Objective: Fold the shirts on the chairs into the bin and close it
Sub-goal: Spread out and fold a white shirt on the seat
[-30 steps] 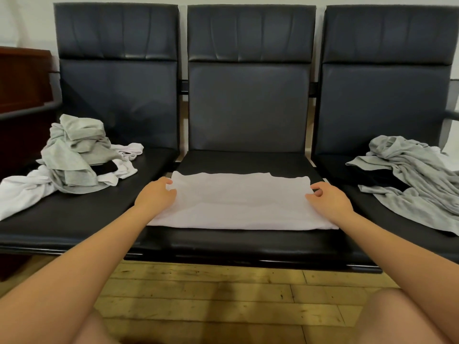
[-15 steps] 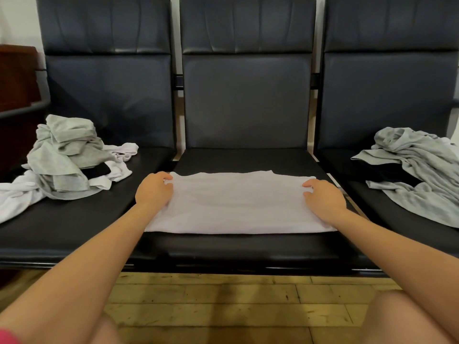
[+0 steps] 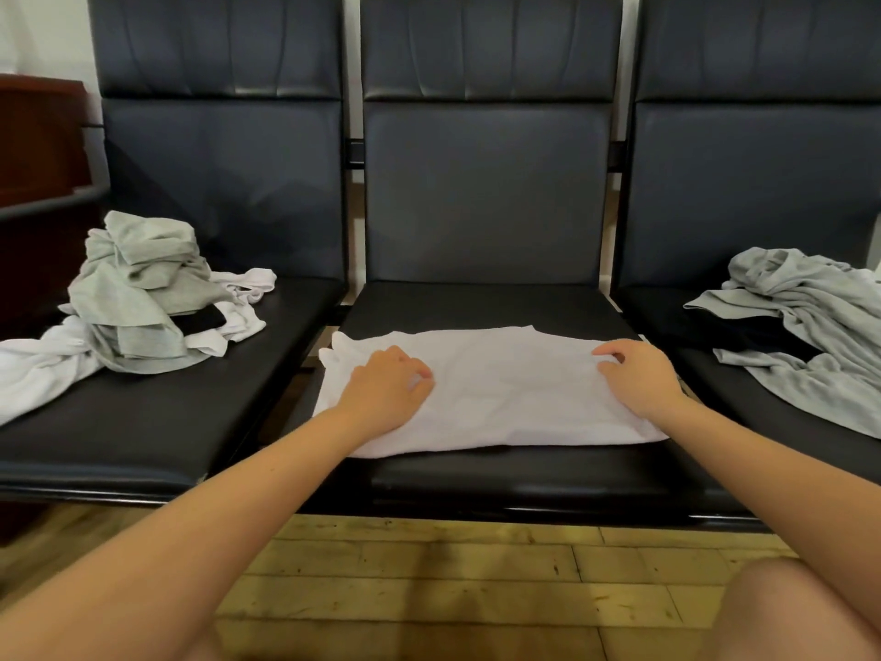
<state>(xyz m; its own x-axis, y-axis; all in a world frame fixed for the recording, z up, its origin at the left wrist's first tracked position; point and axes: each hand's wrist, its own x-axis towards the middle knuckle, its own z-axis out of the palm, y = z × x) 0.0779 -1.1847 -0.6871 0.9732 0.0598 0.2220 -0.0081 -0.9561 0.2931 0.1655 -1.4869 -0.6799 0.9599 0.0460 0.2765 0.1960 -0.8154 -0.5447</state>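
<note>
On the middle seat, the left hand (image 3: 384, 393) lies on the left part of a flat, partly folded white cotton shirt (image 3: 496, 388), fingers curled with thumb and fingertips pinching the cloth. At 3 o'clock from it, the right hand (image 3: 641, 376) rests on the shirt's right end, fingers bent and nipping the far corner.

The shirt spreads across the front half of the black padded leatherette middle chair (image 3: 486, 193); its left edge overhangs the gap toward the left seat, and its near edge stops short of the seat's front lip, leaving a bare black strip. Behind it, at 12 o'clock, the seat is bare up to the backrest.

At 9 o'clock, on the matching left chair (image 3: 219, 183), sits a heap of crumpled grey and white shirts (image 3: 138, 307) with a black piece tucked in. At 3 o'clock, on the right chair (image 3: 758, 183), a rumpled grey shirt (image 3: 810, 326) lies over a black garment (image 3: 743, 331). A dark red wooden cabinet (image 3: 38, 136) stands at far left. Pale wooden floorboards (image 3: 429, 579) run under the chairs at 6 o'clock. No writing or label can be read anywhere.

Against half a second ago, the left hand has moved inward from the shirt's left edge onto the cloth; the right hand sits much as before.
</note>
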